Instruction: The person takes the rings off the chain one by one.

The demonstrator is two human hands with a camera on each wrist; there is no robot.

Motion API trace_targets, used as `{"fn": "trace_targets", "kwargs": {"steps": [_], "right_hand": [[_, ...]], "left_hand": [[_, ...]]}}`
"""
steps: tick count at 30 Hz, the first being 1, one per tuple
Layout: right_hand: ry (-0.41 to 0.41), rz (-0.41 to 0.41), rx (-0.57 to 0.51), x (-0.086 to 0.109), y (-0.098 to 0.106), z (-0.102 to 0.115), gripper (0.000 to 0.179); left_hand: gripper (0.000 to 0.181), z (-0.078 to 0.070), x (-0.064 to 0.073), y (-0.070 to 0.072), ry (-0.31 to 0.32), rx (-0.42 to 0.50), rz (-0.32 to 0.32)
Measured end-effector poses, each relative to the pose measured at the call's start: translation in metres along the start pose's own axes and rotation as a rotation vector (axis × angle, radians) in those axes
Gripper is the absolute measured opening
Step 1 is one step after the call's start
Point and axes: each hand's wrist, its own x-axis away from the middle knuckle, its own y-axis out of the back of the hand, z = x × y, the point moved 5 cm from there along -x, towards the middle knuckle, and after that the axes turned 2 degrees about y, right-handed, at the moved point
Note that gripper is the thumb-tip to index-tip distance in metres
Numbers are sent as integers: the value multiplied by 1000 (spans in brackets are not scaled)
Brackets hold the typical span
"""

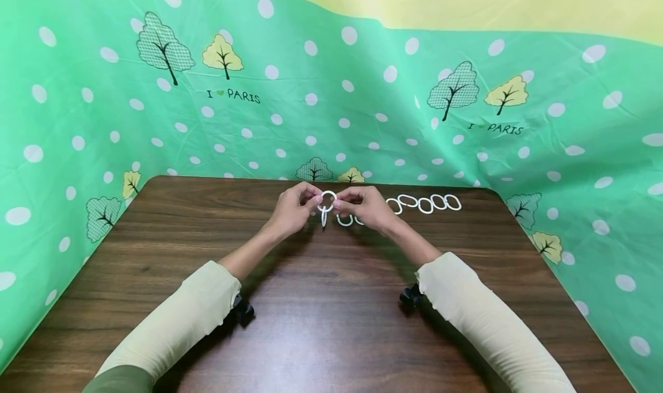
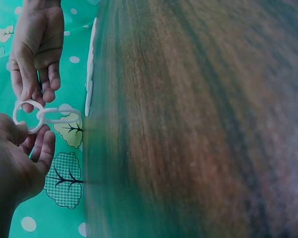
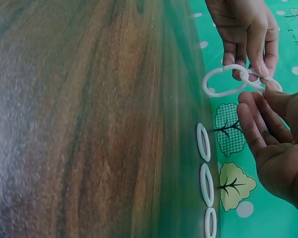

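In the head view both hands meet over the far part of the table, with one white plastic chain link (image 1: 328, 193) between them. My left hand (image 1: 292, 209) pinches its left side between thumb and finger. From the other side my right hand (image 1: 368, 206) pinches the same link. A second white link (image 1: 324, 219) hangs from it, hooked through its lower end. Both wrist views show the two links joined; the hanging link (image 2: 64, 121) stretches toward the table in the left wrist view.
More loose white links (image 1: 426, 213) lie in a row on the brown wooden table (image 1: 331, 301), to the right and partly behind the right hand. A green dotted cloth (image 1: 311, 122) with printed trees hangs beyond the table's far edge.
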Motion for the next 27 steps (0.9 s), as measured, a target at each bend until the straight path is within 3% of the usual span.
{"fn": "trace_targets", "kwargs": {"steps": [27], "right_hand": [[-22, -7, -85, 4, -4, 0, 26]], "left_hand": [[15, 3, 4, -1, 17, 13, 19]]}}
